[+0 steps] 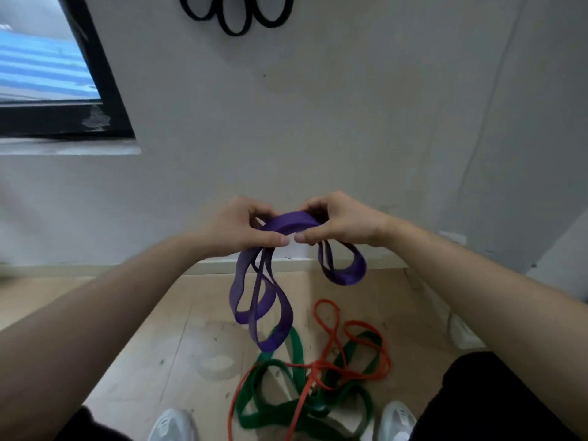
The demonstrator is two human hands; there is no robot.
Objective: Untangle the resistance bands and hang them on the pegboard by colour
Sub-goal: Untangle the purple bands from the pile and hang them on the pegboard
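Observation:
A purple resistance band (288, 221) is held up in front of the wall, folded into several loops that hang down on both sides. My left hand (241, 229) grips its left part and my right hand (340, 222) grips its right part, thumbs almost touching beneath it. On the floor below lie green bands (294, 345) tangled with a thin orange band (321, 316). Black bands (237, 14) hang high on the wall at the top edge; what they hang from is out of frame.
A dark-framed window (95, 90) with a ledge sits on the left wall. My two white shoes (173, 424) stand either side of the floor tangle. A white skirting board (222, 265) runs along the wall base, and a wall corner stands to the right.

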